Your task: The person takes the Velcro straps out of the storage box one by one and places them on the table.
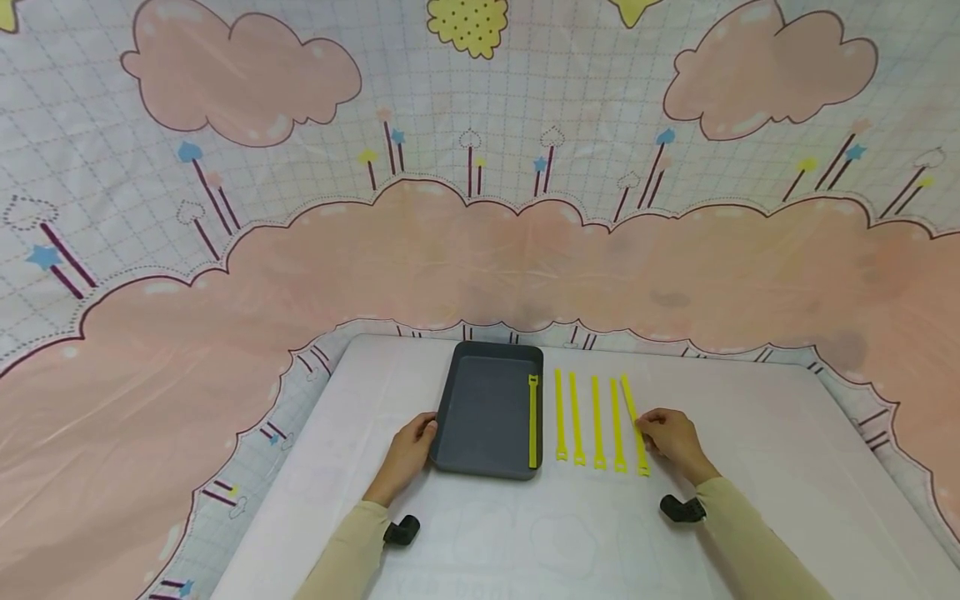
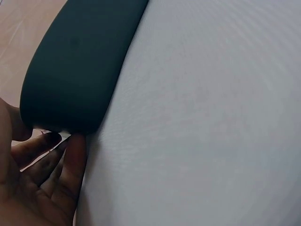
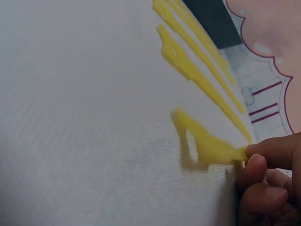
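Note:
A dark grey rectangular tray (image 1: 483, 417) lies on the white table, left of centre. My left hand (image 1: 405, 450) grips its left side near the front corner; in the left wrist view the thumb and fingers meet the tray wall (image 2: 70, 80). Along the tray's right side lies one yellow cable tie (image 1: 533, 425), flat and slotted at one end. My right hand (image 1: 675, 437) pinches another yellow cable tie (image 3: 211, 148) between thumb and forefinger. This one slants at the right end of a row, its slotted end towards me.
Several more yellow cable ties (image 1: 597, 421) lie side by side between the tray and my right hand, slotted ends towards me. The white table (image 1: 562, 542) backs onto a patterned cloth (image 1: 525, 258) with clouds. A black wrist device (image 1: 682, 508) sits on each forearm.

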A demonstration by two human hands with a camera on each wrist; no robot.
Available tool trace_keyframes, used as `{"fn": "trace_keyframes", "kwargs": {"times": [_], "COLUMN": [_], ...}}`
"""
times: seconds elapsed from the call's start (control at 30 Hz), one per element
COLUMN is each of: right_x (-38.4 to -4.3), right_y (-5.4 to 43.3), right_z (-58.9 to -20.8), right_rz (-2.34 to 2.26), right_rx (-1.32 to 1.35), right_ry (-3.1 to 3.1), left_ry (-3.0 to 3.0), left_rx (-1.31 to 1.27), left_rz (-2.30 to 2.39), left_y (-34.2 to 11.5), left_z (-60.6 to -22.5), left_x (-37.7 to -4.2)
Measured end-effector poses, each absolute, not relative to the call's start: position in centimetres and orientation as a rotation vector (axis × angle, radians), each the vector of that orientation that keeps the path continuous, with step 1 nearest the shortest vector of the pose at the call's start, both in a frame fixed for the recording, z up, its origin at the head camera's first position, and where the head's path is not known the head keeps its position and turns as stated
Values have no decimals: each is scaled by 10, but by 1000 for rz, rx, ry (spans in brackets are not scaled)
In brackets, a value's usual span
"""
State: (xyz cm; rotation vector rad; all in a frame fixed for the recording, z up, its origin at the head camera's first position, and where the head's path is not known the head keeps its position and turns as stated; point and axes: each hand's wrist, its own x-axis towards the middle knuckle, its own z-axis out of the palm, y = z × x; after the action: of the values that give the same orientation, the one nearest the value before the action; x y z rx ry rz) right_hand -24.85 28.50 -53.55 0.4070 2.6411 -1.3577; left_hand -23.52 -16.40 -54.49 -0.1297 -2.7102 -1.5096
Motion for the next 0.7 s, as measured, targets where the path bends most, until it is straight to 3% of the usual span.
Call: {"fn": "trace_keyframes", "kwargs": {"times": [0.7], "right_x": [-249], "right_y": [277], "right_z": [-537], "right_rz": [-1125], "right_rx": [393], "right_ry": [2830], "left_ry": [-2728], "left_rx": [-114], "left_rz": [-1502], "left_y": [-164], "left_z": [-544], "left_x": [-234]}}
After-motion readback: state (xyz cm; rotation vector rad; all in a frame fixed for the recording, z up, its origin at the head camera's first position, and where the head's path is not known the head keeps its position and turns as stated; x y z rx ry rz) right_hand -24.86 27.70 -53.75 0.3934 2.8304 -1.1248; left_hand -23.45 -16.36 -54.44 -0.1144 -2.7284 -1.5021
